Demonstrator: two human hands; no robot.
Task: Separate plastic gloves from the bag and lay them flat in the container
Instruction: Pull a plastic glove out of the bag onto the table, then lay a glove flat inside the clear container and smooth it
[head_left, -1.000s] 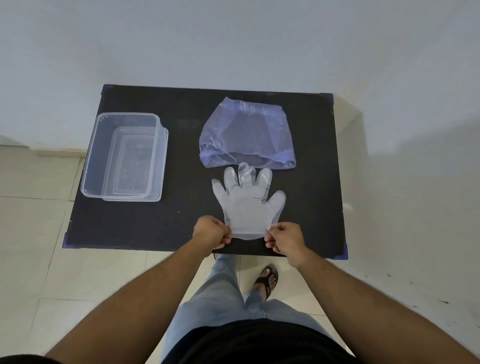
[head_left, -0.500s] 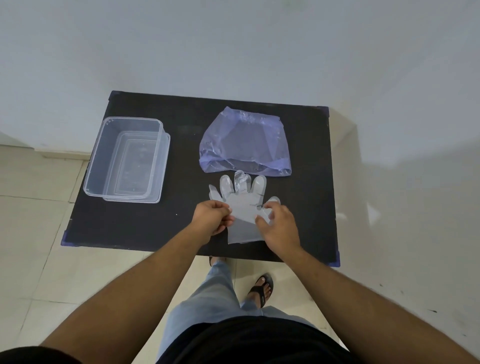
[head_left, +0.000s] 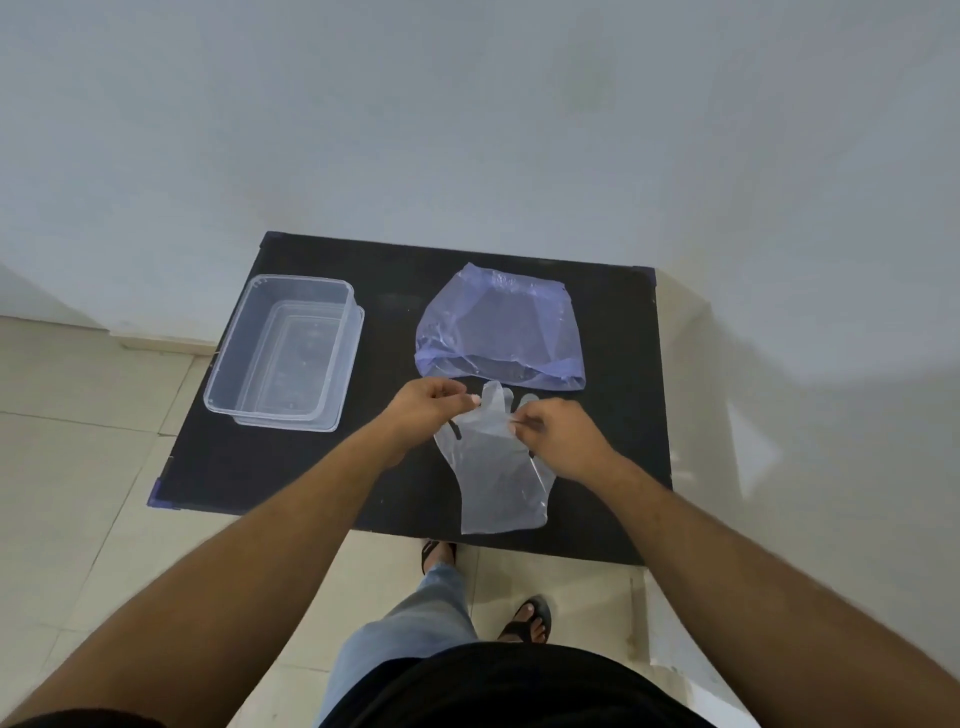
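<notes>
A clear plastic glove (head_left: 498, 478) lies on the black table (head_left: 395, 467), cuff toward me and fingers pointing at the bag. My left hand (head_left: 426, 410) pinches the glove near its finger end on the left. My right hand (head_left: 558, 436) pinches it on the right, covering part of the fingers. Just beyond the hands lies the bluish plastic bag (head_left: 498, 327), crumpled and mostly flat. The clear rectangular container (head_left: 283, 353) sits at the table's left, with nothing visible inside it.
The table stands against a white wall, with tiled floor to the left and in front. My legs and sandalled feet (head_left: 524, 621) are below the table's near edge.
Both hands moved from the glove's cuff up to its finger end. The camera view shifted, so the table sits lower in the frame.
</notes>
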